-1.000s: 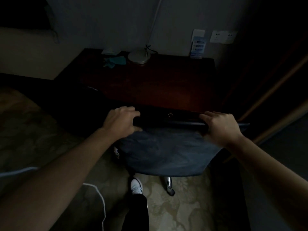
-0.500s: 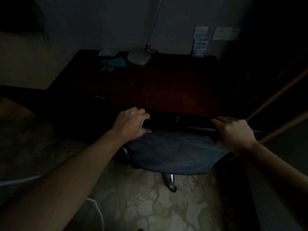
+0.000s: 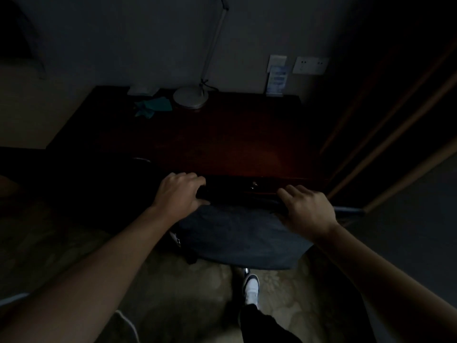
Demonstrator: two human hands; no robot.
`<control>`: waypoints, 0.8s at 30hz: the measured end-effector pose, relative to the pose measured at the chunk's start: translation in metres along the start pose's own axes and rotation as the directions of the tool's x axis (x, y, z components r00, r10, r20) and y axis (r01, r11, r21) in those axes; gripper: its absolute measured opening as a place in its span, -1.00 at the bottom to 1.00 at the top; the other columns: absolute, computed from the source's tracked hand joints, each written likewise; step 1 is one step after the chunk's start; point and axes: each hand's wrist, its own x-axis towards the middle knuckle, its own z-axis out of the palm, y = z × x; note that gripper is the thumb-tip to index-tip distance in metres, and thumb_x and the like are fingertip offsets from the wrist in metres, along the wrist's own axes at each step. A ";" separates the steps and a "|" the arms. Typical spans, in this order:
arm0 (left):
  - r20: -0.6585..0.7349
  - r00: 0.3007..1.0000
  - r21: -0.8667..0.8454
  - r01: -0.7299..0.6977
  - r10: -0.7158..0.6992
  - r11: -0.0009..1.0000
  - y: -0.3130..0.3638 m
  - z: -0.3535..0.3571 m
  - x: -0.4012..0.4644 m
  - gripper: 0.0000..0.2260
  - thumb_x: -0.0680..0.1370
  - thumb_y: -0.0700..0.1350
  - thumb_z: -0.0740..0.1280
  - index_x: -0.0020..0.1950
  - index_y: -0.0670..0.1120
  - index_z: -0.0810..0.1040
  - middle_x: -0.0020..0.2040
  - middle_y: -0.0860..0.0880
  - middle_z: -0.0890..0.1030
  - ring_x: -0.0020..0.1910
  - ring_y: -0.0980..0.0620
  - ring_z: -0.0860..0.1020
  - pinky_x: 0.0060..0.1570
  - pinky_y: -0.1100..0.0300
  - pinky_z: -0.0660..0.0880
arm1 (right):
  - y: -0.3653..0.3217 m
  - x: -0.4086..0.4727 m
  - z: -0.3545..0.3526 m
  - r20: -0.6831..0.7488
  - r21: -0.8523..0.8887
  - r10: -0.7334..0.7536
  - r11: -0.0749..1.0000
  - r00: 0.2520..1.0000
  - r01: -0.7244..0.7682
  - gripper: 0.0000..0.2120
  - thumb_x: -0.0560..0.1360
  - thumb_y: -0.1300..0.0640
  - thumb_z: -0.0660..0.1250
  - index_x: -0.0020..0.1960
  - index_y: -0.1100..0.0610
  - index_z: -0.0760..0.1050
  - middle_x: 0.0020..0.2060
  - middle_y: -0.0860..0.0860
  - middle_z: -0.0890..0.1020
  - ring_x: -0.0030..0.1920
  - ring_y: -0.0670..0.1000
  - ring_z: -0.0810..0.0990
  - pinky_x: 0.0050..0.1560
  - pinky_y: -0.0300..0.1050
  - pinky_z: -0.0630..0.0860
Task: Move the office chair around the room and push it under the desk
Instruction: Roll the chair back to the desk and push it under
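My left hand (image 3: 178,194) and right hand (image 3: 308,209) each grip, fingers curled, the top edge of the office chair (image 3: 243,233), whose backrest sits just short of the worktop (image 3: 222,142) ahead. I push evenly, wheels straight; in this gloom the seat seems already partly under.

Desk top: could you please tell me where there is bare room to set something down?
The desk is bare across its middle and front, from the lamp base to the edge by the chair back. The right rear, before the card stand, looks bare too. The left rear is crowded: teal cloth, lamp base.
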 end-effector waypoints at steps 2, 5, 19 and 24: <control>0.001 1.000 -0.012 -0.011 0.011 1.000 -0.006 -0.001 0.014 -0.58 0.31 0.20 0.52 0.00 -0.06 0.63 -0.17 -0.01 0.63 -0.20 -0.02 0.58 -0.13 0.10 0.43 | 0.007 0.009 0.005 -0.015 0.015 0.006 1.000 1.000 -0.006 -0.58 0.25 -0.10 0.47 -0.01 0.09 0.48 -0.26 0.02 0.57 -0.29 0.09 0.57 -0.46 -0.17 0.35; -0.006 1.000 -0.009 -0.015 0.015 1.000 -0.009 0.002 0.032 -0.59 0.31 0.20 0.51 -0.02 -0.06 0.62 -0.17 0.00 0.63 -0.19 -0.02 0.58 -0.13 0.10 0.42 | 0.020 0.023 0.011 -0.014 0.033 -0.004 0.999 1.000 0.005 -0.65 0.30 -0.08 0.40 0.00 0.08 0.50 -0.25 0.01 0.59 -0.27 0.09 0.58 -0.43 -0.18 0.38; -0.044 0.998 0.025 0.039 -0.038 0.999 0.030 0.039 0.118 -0.63 0.20 0.13 0.59 -0.21 -0.07 0.58 -0.28 -0.02 0.60 -0.29 -0.06 0.57 -0.28 0.14 0.40 | 0.125 0.065 0.050 0.016 -0.004 0.032 0.999 0.999 -0.032 -0.62 0.21 -0.06 0.46 -0.07 0.12 0.54 -0.27 0.05 0.59 -0.29 0.13 0.56 -0.44 -0.16 0.36; -0.095 0.995 0.045 0.010 -0.006 0.999 0.025 0.043 0.119 -0.60 0.12 0.11 0.63 -0.26 -0.09 0.59 -0.35 -0.04 0.58 -0.37 -0.09 0.57 -0.37 0.20 0.29 | 0.124 0.059 0.063 -0.075 0.023 0.006 1.000 0.997 -0.004 -0.67 0.22 -0.10 0.37 -0.17 0.09 0.38 -0.36 0.03 0.49 -0.36 0.09 0.47 -0.41 -0.20 0.22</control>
